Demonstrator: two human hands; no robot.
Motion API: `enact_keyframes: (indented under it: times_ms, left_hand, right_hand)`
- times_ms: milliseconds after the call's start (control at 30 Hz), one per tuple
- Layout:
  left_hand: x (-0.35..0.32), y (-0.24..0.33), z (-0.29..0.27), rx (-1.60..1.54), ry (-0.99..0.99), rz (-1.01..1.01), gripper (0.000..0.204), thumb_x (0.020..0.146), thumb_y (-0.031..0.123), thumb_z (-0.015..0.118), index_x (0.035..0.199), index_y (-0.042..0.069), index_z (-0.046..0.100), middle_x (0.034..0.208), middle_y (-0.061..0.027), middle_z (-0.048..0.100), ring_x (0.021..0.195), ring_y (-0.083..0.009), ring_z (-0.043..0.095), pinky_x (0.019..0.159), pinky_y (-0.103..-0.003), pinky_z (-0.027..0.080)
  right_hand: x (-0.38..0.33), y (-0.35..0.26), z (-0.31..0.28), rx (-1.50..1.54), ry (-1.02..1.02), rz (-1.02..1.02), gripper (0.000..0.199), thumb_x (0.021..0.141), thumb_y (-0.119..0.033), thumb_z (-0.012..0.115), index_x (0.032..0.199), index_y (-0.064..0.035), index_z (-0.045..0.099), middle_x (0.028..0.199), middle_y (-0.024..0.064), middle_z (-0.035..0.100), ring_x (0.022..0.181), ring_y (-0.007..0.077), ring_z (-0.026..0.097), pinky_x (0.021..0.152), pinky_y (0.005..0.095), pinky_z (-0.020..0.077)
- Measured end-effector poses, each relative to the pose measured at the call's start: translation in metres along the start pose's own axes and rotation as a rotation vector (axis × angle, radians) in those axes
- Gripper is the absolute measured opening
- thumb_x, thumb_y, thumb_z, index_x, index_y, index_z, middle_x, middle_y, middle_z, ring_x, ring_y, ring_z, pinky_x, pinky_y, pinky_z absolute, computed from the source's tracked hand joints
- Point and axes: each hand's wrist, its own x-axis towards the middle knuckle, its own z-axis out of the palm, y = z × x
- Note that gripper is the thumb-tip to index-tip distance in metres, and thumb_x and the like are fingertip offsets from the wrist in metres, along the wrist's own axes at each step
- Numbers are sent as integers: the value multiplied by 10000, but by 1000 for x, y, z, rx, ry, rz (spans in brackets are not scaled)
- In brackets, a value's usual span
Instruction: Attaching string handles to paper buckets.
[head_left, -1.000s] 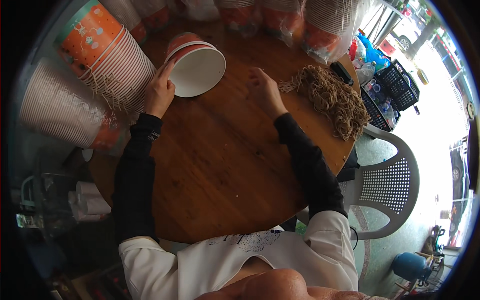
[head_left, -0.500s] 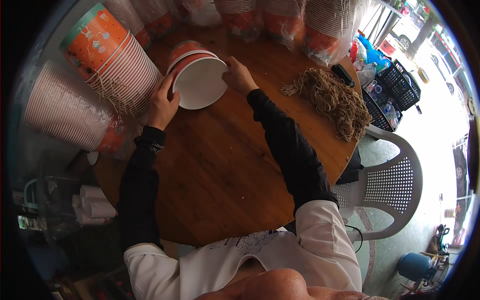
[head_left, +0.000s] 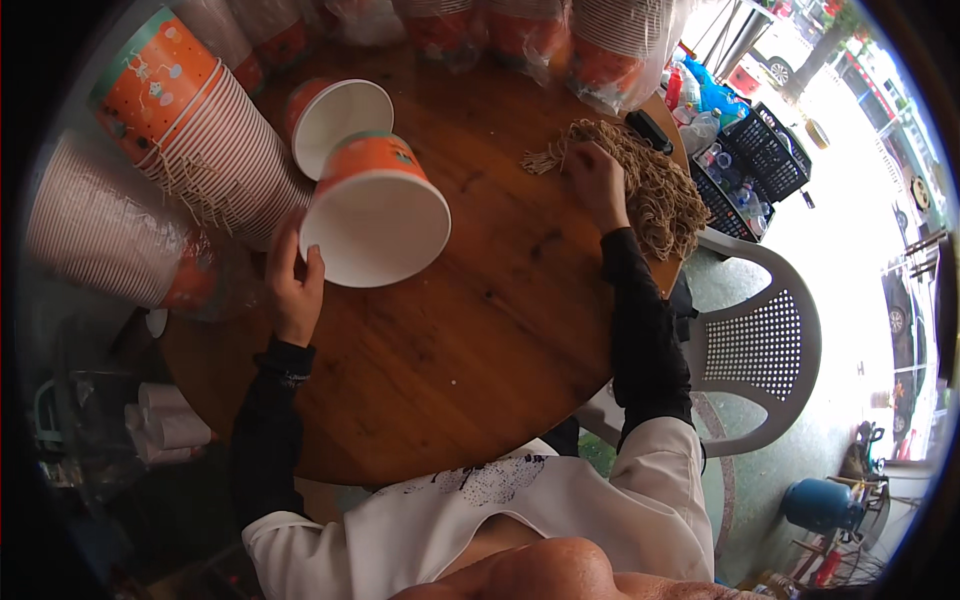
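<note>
My left hand (head_left: 295,300) grips the left rim of a paper bucket (head_left: 375,235), thumb inside the white mouth and fingers behind. The bucket is orange outside, tilted with its mouth toward me. Just behind it a second paper bucket (head_left: 345,125) lies tipped on the table, its white inside showing. At the right, my right hand (head_left: 600,185) rests on a tangled heap of tan twine (head_left: 665,205). Its fingers are curled down at the loose end of the heap, and their tips are partly hidden among the strands.
A tall nested bucket stack (head_left: 220,140) with twine strands (head_left: 200,180) leans at the left, beside a plastic-wrapped stack (head_left: 100,220). More wrapped stacks (head_left: 620,45) line the back of the wooden table (head_left: 450,350). A dark object (head_left: 650,130), a grey chair (head_left: 765,335) and black crates (head_left: 765,160) are at right.
My right hand has left the buckets and moved right onto the twine. One bucket is now apart from the other, brought nearer by my left hand. The whole view has shifted slightly.
</note>
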Motion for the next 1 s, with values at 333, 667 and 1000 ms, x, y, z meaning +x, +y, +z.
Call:
enact_keyframes:
  times_ms: [333, 667, 1000]
  left_hand:
    - [-17, 12, 17, 253, 228, 202, 506, 816, -81, 523, 1300, 59, 563, 1218, -173, 563, 1102, -340, 568, 908, -390, 481]
    - [-41, 76, 53, -210, 72, 150, 325, 862, 37, 639, 1183, 17, 596, 1132, -161, 612, 1027, -291, 601, 873, -360, 486]
    - [-19, 90, 121, -354, -178, 32, 293, 831, -22, 608, 1123, 8, 610, 1017, -159, 654, 928, -313, 638, 782, -355, 521]
  right_hand:
    - [-5, 8, 26, -506, 12, 34, 213, 866, -278, 626, 871, -68, 658, 931, 125, 633, 924, 341, 616, 777, 456, 499]
    - [-48, -57, 30, 37, -150, 88, 207, 822, -204, 668, 905, -16, 688, 803, 126, 686, 751, 257, 677, 665, 347, 518]
    - [-105, -124, 46, 736, -524, 522, 185, 892, -147, 652, 968, 20, 666, 764, 22, 649, 681, 76, 591, 583, 221, 469]
